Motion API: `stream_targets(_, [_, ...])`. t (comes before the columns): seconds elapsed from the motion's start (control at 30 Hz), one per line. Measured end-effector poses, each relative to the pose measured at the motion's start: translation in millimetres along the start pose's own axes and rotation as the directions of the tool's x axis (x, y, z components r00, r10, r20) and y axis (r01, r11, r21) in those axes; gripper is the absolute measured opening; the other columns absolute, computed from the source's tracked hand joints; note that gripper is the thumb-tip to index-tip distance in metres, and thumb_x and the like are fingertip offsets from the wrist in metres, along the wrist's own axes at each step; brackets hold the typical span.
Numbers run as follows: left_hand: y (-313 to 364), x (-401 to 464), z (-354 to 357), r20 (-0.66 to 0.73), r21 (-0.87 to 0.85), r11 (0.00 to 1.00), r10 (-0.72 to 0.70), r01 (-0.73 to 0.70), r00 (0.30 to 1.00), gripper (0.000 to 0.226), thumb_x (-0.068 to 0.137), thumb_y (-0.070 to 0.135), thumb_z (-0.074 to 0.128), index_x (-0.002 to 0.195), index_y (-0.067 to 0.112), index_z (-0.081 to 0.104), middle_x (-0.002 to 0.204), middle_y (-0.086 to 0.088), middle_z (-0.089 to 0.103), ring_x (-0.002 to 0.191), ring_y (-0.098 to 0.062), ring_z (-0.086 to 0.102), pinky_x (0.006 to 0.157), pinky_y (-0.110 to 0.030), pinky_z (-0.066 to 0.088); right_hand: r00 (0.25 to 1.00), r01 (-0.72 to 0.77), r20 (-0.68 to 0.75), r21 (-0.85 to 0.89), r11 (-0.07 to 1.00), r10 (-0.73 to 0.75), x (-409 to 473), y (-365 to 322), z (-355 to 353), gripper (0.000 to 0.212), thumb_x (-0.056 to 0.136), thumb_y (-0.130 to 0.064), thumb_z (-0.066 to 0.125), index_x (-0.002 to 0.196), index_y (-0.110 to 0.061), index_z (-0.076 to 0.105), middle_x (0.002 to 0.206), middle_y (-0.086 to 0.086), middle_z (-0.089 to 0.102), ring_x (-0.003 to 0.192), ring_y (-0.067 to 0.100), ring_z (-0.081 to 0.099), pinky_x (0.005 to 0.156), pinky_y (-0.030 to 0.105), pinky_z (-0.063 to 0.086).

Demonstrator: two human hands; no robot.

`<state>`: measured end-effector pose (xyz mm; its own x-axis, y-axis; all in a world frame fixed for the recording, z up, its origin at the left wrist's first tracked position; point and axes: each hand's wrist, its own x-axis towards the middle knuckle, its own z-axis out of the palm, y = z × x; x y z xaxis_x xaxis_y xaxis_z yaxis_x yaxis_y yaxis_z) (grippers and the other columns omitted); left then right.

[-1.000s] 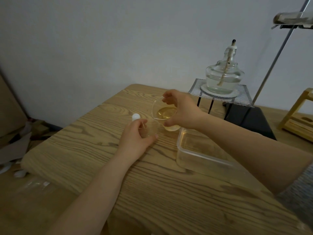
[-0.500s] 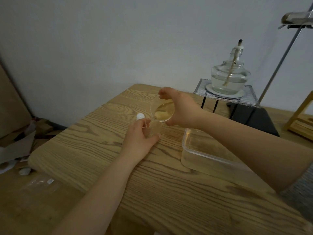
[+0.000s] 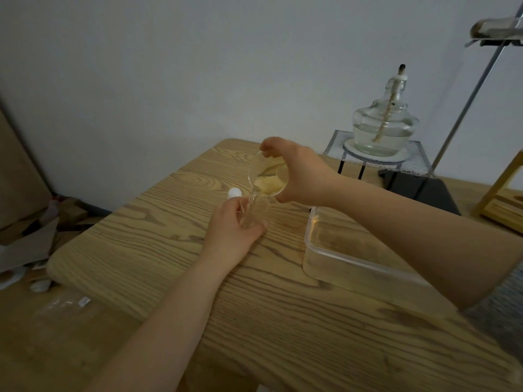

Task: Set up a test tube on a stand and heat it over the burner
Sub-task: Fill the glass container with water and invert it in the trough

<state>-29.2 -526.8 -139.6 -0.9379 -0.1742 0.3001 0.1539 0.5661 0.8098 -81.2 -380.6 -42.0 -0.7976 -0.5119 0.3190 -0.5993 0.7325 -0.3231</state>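
Note:
My right hand (image 3: 307, 174) grips a small glass beaker (image 3: 268, 176) of pale liquid, tipped so its lip sits over a clear test tube (image 3: 250, 209). My left hand (image 3: 230, 234) holds that tube just above the wooden table (image 3: 158, 250), its fingers wrapped round the lower part. A glass alcohol burner (image 3: 385, 128) with an unlit wick stands on wire gauze (image 3: 416, 164) over a black tripod, back right. Behind it rises the stand's metal rod (image 3: 469, 100), with a clamp (image 3: 495, 29) at the top right and a black base (image 3: 424, 190).
A small white ball-shaped object (image 3: 235, 192) lies just behind my left hand. A clear plastic tray (image 3: 353, 260) sits under my right forearm. A wooden rack (image 3: 501, 193) shows at the right edge. Cardboard and scraps (image 3: 31, 236) lie on the floor, left.
My right hand has raised the beaker off the table and tipped it further toward the tube. My left hand has kept the tube in place.

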Motion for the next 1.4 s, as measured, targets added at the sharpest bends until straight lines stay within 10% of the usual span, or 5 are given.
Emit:
stream_targets(0.2, [2.7, -0.5, -0.9, 0.001, -0.004, 1.0, 0.021, -0.021, 1.0, 0.028, 0.072, 0.026, 0.076, 0.089, 0.028, 0.055, 0.084, 0.014, 0.059, 0.078, -0.002, 0.057, 0.064, -0.018, 0.043, 1.0, 0.0, -0.006, 0.005, 1.0, 0.0, 1.6, 0.6, -3.7, 0.09, 0.058, -0.009, 0.084, 0.136, -0.019, 0.04, 0.132, -0.003, 0.054, 0.118, 0.015, 0.053, 0.094, 0.031, 0.048])
stream_targets(1.4, [-14.8, 6.8, 6.3, -0.002, -0.045, 0.999, -0.004, 0.004, 1.0, 0.06, 0.066, 0.039, 0.078, 0.118, 0.019, 0.057, 0.113, 0.003, 0.059, 0.102, -0.013, 0.059, 0.09, -0.039, 0.052, 1.0, 0.018, -0.005, -0.06, 0.998, -0.018, 0.1, 0.8, -7.1, 0.089, 0.058, -0.011, 0.083, 0.136, -0.02, 0.04, 0.133, -0.003, 0.053, 0.118, 0.017, 0.053, 0.093, 0.04, 0.05])
